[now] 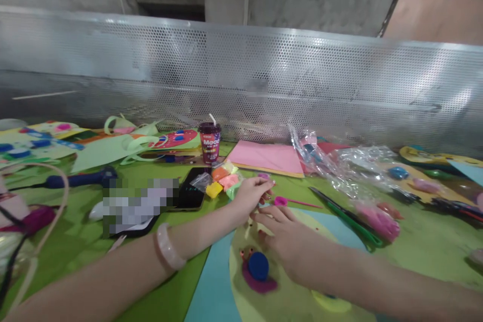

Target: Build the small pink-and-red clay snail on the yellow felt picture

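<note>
Left to right, then: the left hand (pixel 252 192) curls its fingers near the clay blocks (pixel 223 181); the right hand (pixel 287 236) lies flat, fingers spread, on a yellow-green foam disc (pixel 294 297) bearing a blue clay ball (pixel 258 265). Green table (pixel 422 246), perforated metal screen behind. The cup (pixel 210 142) reads "Moco".

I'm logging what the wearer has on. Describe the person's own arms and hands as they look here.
Both forearms are bare, with no sleeves in view. The left wrist carries a pale pink bangle, smooth and rounded. The left hand and right hand wear no gloves; the fingernails look painted dark red. No watch or ring can be made out.
</note>
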Motion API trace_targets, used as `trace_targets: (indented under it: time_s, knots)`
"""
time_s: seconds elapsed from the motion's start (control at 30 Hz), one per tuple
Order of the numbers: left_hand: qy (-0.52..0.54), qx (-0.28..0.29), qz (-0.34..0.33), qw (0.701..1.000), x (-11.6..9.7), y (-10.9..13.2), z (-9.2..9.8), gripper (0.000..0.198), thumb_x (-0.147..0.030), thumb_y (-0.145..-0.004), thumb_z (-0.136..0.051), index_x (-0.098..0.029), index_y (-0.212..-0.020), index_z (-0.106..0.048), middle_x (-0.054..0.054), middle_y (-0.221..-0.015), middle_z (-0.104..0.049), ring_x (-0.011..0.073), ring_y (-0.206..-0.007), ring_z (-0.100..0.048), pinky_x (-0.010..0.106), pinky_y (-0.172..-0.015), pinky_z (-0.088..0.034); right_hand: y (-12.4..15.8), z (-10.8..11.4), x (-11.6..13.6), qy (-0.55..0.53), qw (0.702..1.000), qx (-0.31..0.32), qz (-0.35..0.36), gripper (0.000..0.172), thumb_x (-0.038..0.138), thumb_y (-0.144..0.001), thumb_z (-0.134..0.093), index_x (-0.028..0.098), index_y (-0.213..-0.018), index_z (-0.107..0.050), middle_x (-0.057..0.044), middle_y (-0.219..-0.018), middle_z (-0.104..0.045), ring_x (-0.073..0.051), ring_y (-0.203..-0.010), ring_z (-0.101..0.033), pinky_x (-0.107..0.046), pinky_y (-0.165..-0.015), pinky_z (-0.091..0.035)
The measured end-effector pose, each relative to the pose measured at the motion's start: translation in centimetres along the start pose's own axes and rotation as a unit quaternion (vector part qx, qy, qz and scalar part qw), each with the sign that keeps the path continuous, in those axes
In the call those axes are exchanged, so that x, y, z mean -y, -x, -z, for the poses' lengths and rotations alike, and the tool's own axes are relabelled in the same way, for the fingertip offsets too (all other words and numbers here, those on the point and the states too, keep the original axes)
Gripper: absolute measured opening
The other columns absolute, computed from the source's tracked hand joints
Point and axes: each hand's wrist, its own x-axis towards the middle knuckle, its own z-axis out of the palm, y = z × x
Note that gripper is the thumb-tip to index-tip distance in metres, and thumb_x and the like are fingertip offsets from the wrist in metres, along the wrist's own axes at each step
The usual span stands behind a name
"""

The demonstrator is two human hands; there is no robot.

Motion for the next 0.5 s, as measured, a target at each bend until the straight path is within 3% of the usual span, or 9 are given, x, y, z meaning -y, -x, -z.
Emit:
trace_targets:
  time_s: [0.1, 0.2, 0.4, 0.5]
  knots:
    - [0.007, 0.000, 0.007, 1.000, -0.2, 0.1, -0.2, 0.026, -0.038, -0.066, -0.068, -0.014, -0.068, -0.058, -0.001, -0.058, -0.055, 0.0076, -0.047, -0.046, 0.019, -0.044, -0.034, -0.4, 0.6, -0.8, -0.022, 1.000, 0.000, -0.008, 0.029, 0.005, -0.067, -0.055, 0.018, -0.089, -0.069, -0.011, -0.117, -0.053, -0.030, -0.115, -0.039, -0.052, -0.097, -0.031]
    - [0.013, -0.004, 0.004, 1.000, -0.3, 0.2, -0.3, 0.027, -0.038, -0.063, -0.069, -0.014, -0.066, -0.058, -0.001, -0.058, -0.055, 0.0085, -0.050, -0.048, 0.020, -0.047, -0.036, -0.3, 0.9, -1.7, -0.039, 0.999, -0.020, -0.016, 0.032, 0.000, -0.070, -0.050, 0.023, -0.079, -0.070, -0.004, -0.115, -0.053, -0.023, -0.114, -0.041, -0.043, -0.097, -0.034]
    - [0.006, -0.008, 0.011, 1.000, -0.5, 0.4, -0.4, 0.031, -0.041, -0.063, -0.069, -0.013, -0.068, -0.058, -0.001, -0.058, -0.054, 0.0068, -0.046, -0.043, 0.020, -0.045, -0.031, 0.7, -1.1, -1.3, -0.009, 0.998, -0.062, 0.002, 0.029, 0.009, -0.076, -0.054, 0.021, -0.099, -0.067, -0.008, -0.112, -0.056, -0.027, -0.105, -0.045, -0.050, -0.093, -0.036]
    - [-0.003, -0.016, 0.016, 1.000, -0.7, 0.5, -0.5, 0.030, -0.040, -0.063, -0.068, -0.013, -0.067, -0.057, -0.002, -0.057, -0.053, 0.0065, -0.047, -0.041, 0.020, -0.045, -0.030, 0.9, -1.2, -0.8, 0.008, 0.996, -0.086, 0.026, 0.024, 0.011, -0.074, -0.057, 0.017, -0.095, -0.067, -0.011, -0.115, -0.056, -0.031, -0.106, -0.045, -0.054, -0.095, -0.034]
